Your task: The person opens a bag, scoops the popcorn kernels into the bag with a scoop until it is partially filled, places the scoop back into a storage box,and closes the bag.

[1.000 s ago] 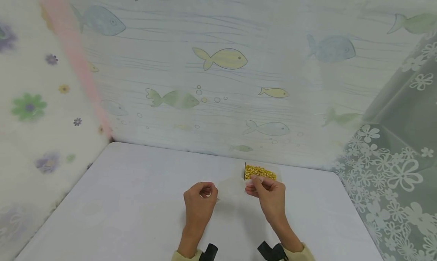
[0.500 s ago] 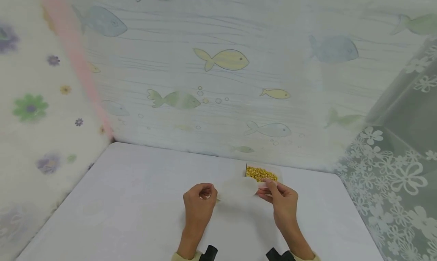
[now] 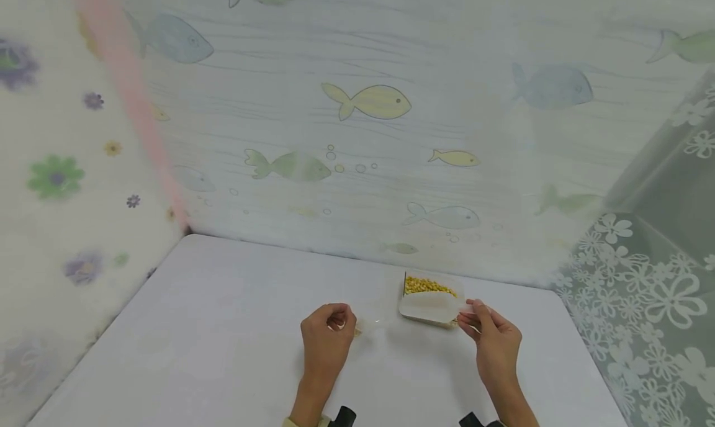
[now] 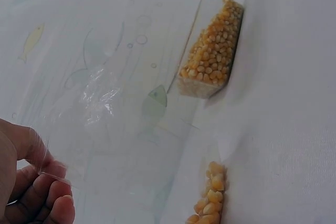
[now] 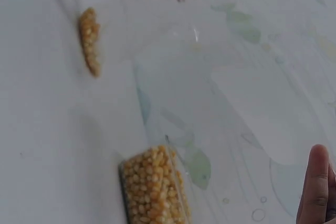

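Observation:
My left hand (image 3: 328, 335) pinches the upper edge of a clear plastic bag (image 4: 100, 103), fingers curled. A small heap of yellow corn kernels (image 4: 210, 195) lies at the bag's bottom, low over the table. My right hand (image 3: 496, 340) grips the handle of a white scoop (image 3: 427, 306) between thumb and fingers. In the head view the scoop overlaps the front of a clear box (image 3: 404, 284) filled with corn kernels (image 3: 427, 285). The right wrist view shows the scoop's pale blade (image 5: 273, 114) raised above the box, beside the right fingers (image 5: 316, 182).
The white table (image 3: 234, 303) carries the box near its back edge. Behind it hangs a fish-patterned curtain (image 3: 363, 166). A flowered sheet (image 3: 72, 216) stands on the left, and a grey lace-like cloth (image 3: 653, 315) borders the right.
My right hand has moved to the right with the scoop, away from the bag and over to the box. The left hand stays nearly in place, pinching the bag.

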`<control>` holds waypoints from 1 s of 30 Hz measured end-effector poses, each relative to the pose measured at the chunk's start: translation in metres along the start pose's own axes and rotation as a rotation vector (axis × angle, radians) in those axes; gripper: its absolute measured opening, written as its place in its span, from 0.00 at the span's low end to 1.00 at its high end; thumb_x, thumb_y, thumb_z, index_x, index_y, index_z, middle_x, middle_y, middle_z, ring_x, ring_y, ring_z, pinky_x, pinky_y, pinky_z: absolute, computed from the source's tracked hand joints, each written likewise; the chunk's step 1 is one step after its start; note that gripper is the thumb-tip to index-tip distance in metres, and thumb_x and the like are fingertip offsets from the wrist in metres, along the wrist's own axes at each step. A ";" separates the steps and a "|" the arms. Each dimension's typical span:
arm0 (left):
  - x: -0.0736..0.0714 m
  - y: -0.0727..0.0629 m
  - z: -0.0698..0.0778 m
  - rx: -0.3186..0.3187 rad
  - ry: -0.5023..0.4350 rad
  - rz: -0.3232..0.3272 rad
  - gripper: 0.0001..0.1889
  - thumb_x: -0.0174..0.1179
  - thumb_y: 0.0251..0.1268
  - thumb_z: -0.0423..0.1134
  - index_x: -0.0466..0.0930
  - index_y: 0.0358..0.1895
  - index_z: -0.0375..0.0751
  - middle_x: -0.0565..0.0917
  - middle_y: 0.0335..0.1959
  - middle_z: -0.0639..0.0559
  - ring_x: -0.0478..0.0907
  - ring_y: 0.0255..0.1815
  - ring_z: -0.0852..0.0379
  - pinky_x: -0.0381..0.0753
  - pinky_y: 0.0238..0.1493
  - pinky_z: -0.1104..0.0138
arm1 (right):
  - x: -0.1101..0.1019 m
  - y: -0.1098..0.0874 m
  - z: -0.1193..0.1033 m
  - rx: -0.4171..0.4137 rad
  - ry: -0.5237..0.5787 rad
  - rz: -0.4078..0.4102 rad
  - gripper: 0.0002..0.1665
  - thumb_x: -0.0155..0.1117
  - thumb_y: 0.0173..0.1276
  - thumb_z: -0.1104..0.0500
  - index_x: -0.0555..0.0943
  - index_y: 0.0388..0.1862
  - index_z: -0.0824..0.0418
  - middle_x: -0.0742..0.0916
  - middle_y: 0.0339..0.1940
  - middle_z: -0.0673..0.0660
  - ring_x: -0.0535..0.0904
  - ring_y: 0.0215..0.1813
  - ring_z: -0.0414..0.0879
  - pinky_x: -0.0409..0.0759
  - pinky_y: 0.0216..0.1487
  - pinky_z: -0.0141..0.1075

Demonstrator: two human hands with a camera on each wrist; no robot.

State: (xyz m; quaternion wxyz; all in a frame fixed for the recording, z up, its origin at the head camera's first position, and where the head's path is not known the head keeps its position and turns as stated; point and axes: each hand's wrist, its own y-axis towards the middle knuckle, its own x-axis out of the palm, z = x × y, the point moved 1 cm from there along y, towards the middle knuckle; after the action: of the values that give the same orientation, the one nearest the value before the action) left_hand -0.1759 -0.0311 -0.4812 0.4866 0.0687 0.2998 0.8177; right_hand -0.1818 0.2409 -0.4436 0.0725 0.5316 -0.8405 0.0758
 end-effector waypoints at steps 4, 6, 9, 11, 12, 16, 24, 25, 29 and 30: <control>0.000 0.000 0.000 0.002 0.002 0.002 0.07 0.67 0.50 0.18 0.87 0.29 0.33 0.84 0.21 0.52 0.77 0.22 0.62 0.80 0.23 0.69 | -0.010 0.009 0.004 0.000 -0.019 0.040 0.12 0.63 0.76 0.57 0.87 0.42 0.66 0.90 0.38 0.52 0.89 0.35 0.40 0.86 0.43 0.32; 0.000 0.000 0.000 0.009 0.002 0.005 0.08 0.67 0.49 0.18 0.87 0.29 0.33 0.84 0.21 0.52 0.77 0.22 0.63 0.80 0.23 0.70 | -0.014 0.013 0.007 0.000 -0.026 0.059 0.14 0.63 0.76 0.57 0.85 0.44 0.69 0.90 0.37 0.52 0.89 0.35 0.40 0.86 0.43 0.32; -0.001 -0.001 0.000 0.014 0.001 0.009 0.08 0.67 0.49 0.18 0.87 0.29 0.34 0.85 0.21 0.52 0.77 0.22 0.63 0.80 0.23 0.70 | -0.019 0.019 0.011 -0.015 -0.034 0.078 0.13 0.63 0.76 0.59 0.85 0.46 0.70 0.90 0.36 0.52 0.89 0.35 0.39 0.86 0.42 0.31; -0.001 -0.001 0.001 0.018 -0.004 0.009 0.08 0.67 0.49 0.18 0.87 0.29 0.34 0.85 0.21 0.52 0.77 0.22 0.63 0.79 0.24 0.71 | -0.022 0.021 0.013 -0.034 -0.043 0.097 0.12 0.63 0.75 0.59 0.85 0.45 0.68 0.90 0.34 0.51 0.89 0.34 0.39 0.86 0.41 0.31; -0.001 -0.001 0.001 0.017 -0.005 0.010 0.09 0.67 0.49 0.18 0.87 0.29 0.34 0.85 0.21 0.52 0.77 0.22 0.63 0.79 0.24 0.71 | -0.023 0.023 0.014 -0.044 -0.048 0.106 0.10 0.63 0.75 0.59 0.85 0.43 0.66 0.90 0.33 0.51 0.89 0.33 0.39 0.86 0.40 0.31; -0.002 -0.001 0.000 0.003 -0.001 0.017 0.09 0.67 0.49 0.18 0.87 0.29 0.35 0.84 0.21 0.53 0.77 0.22 0.63 0.79 0.24 0.70 | -0.025 0.025 0.017 -0.085 -0.086 0.138 0.09 0.63 0.75 0.60 0.86 0.40 0.64 0.90 0.34 0.50 0.89 0.32 0.40 0.87 0.38 0.32; -0.002 0.000 0.001 -0.007 -0.008 0.014 0.08 0.66 0.49 0.18 0.87 0.28 0.34 0.84 0.20 0.54 0.77 0.22 0.64 0.79 0.23 0.71 | -0.029 0.027 0.019 -0.233 -0.212 0.153 0.17 0.62 0.75 0.61 0.83 0.43 0.79 0.89 0.32 0.47 0.89 0.30 0.39 0.86 0.35 0.31; -0.002 0.000 0.001 -0.005 -0.007 0.017 0.08 0.66 0.48 0.18 0.87 0.28 0.34 0.84 0.20 0.54 0.77 0.22 0.64 0.79 0.23 0.71 | -0.029 0.027 0.020 -0.247 -0.233 0.154 0.18 0.62 0.75 0.60 0.83 0.43 0.79 0.89 0.31 0.46 0.89 0.30 0.39 0.86 0.35 0.30; -0.003 0.001 0.000 -0.004 -0.002 0.029 0.09 0.67 0.48 0.18 0.87 0.27 0.35 0.84 0.19 0.54 0.77 0.21 0.64 0.80 0.23 0.70 | -0.029 0.027 0.021 -0.281 -0.290 0.157 0.16 0.61 0.76 0.63 0.83 0.43 0.80 0.88 0.30 0.42 0.88 0.29 0.38 0.86 0.34 0.30; -0.003 0.001 0.000 -0.004 -0.002 0.031 0.09 0.67 0.48 0.18 0.87 0.27 0.35 0.84 0.19 0.54 0.77 0.21 0.64 0.80 0.23 0.70 | -0.029 0.028 0.021 -0.288 -0.306 0.156 0.16 0.61 0.76 0.63 0.83 0.44 0.79 0.88 0.30 0.41 0.88 0.29 0.38 0.86 0.34 0.29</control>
State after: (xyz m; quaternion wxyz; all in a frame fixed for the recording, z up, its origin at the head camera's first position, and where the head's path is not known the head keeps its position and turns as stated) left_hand -0.1747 -0.0336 -0.4799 0.4742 0.0734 0.2966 0.8257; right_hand -0.1955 0.2740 -0.4711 0.0131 0.4545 -0.8824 -0.1211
